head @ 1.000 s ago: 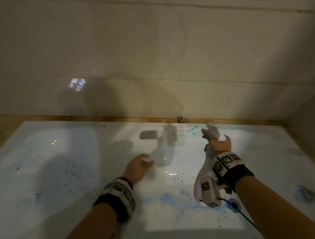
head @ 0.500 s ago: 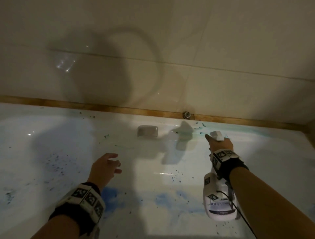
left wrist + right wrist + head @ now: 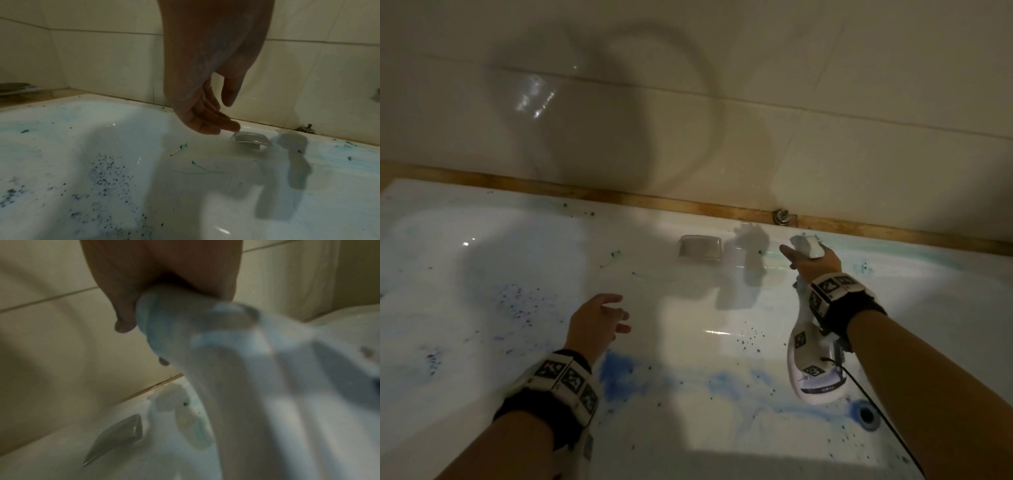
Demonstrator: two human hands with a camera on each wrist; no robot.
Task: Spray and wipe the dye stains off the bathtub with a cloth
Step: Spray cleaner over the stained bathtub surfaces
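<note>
In the head view, a white spray bottle (image 3: 812,356) is gripped by the right hand (image 3: 812,262) at its neck, with the fingers curled round it and the nozzle head (image 3: 807,246) pointed toward the far wall of the bathtub (image 3: 681,308). The bottle's body is seen hanging below the wrist, over the tub floor. The left hand (image 3: 594,323) is held over the tub interior with nothing in it, the fingers loosely apart. Blue dye stains (image 3: 619,373) are smeared across the near tub floor, dark specks (image 3: 524,301) are scattered to the left, and a pale green smear (image 3: 866,267) is seen on the far rim. A metal overflow plate (image 3: 700,248) is set in the far tub wall, and a drain (image 3: 866,414) ringed in blue lies near the bottle's base. No cloth can be made out.

In the left wrist view, the left hand (image 3: 207,91) is seen hanging above the tub, fingers (image 3: 216,123) relaxed, slightly bent and close to each other, touching nothing. The overflow plate (image 3: 252,139) lies just beyond the fingertips; dark specks (image 3: 109,168) and green streaks (image 3: 197,165) mark the enamel.

In the right wrist view, which is blurred, the bottle neck (image 3: 185,324) is clasped by the right hand (image 3: 160,270), and the overflow plate (image 3: 117,436) is seen below.
</note>
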